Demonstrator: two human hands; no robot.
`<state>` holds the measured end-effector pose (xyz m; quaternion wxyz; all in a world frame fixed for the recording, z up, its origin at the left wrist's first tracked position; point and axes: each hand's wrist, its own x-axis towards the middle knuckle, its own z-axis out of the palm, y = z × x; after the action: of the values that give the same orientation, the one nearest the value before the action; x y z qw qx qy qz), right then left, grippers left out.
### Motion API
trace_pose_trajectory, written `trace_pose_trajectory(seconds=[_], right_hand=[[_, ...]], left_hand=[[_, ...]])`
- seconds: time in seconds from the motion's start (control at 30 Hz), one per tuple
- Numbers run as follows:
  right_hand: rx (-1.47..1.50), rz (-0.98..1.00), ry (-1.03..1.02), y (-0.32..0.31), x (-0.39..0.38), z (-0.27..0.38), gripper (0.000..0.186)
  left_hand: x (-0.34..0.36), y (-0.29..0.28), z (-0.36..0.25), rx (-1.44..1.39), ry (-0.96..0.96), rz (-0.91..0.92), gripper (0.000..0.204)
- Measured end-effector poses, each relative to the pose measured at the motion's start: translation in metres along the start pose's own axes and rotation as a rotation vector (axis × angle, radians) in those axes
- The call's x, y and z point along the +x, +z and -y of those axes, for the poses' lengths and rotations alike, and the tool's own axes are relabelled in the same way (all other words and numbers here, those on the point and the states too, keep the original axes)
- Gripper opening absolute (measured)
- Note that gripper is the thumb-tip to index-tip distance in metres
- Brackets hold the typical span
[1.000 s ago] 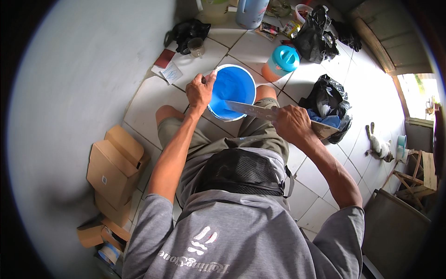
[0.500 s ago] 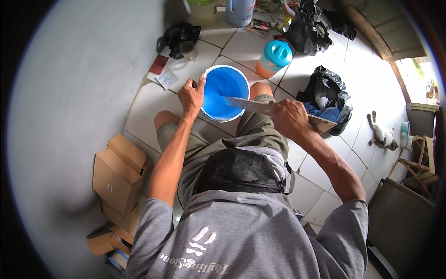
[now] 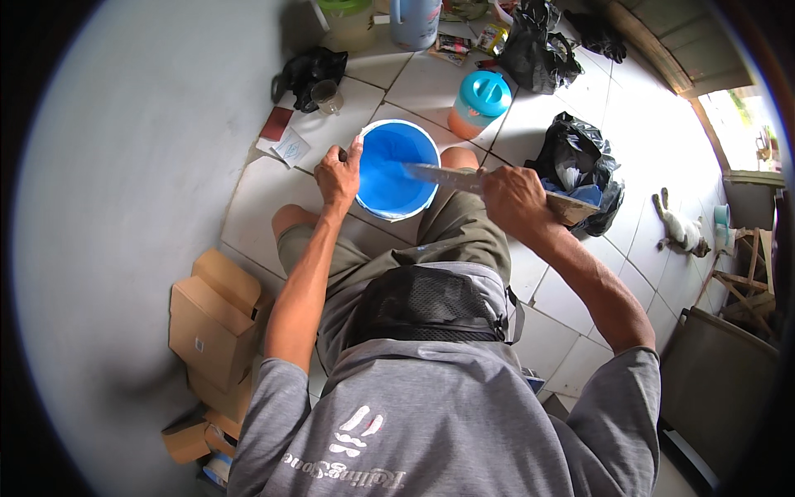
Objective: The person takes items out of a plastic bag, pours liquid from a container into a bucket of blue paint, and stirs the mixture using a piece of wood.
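A white-rimmed bucket [image 3: 436, 178] of bright blue paint [image 3: 383, 184] stands between my bent knees. My left hand [image 3: 338, 178] is closed on its left rim, with a small dark piece showing by the fingers. My right hand [image 3: 515, 199], closed in a fist, grips a long flat wooden stick [image 3: 454, 177]. The stick slants leftward over the right rim, and its far tip dips into the paint. Its broad brownish end sticks out on the other side of my fist.
A turquoise-lidded jug [image 3: 480, 103] stands beyond the bucket. Right of it sits an open black plastic bag [image 3: 575, 153] with blue stuff inside. A clear cup [image 3: 327, 97] and papers [image 3: 290, 147] lie far left. Cardboard boxes [image 3: 217, 331] line the wall. A cat [image 3: 683, 230] lies at right.
The stick and my right hand have shifted slightly left and up, still over the bucket. My left hand keeps its hold on the rim. The whole view has tilted a little.
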<state>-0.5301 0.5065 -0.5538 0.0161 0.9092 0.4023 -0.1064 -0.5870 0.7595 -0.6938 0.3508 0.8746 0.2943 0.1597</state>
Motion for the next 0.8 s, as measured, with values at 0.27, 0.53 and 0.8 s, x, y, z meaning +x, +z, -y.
trace_pose_trajectory(seconds=[0.27, 0.53, 0.8], right_hand=[[0.064, -0.024, 0.035, 0.007, 0.008, 0.012, 0.019], [0.059, -0.007, -0.012, 0.013, -0.002, 0.0, 0.015], [0.091, -0.063, 0.025, 0.015, 0.009, 0.013, 0.019]], left_hand=[[0.0, -0.001, 0.002, -0.004, -0.009, -0.013, 0.05], [-0.002, -0.001, 0.0, -0.027, -0.032, 0.001, 0.051], [-0.004, 0.0, 0.003, -0.016, -0.033, 0.004, 0.052]])
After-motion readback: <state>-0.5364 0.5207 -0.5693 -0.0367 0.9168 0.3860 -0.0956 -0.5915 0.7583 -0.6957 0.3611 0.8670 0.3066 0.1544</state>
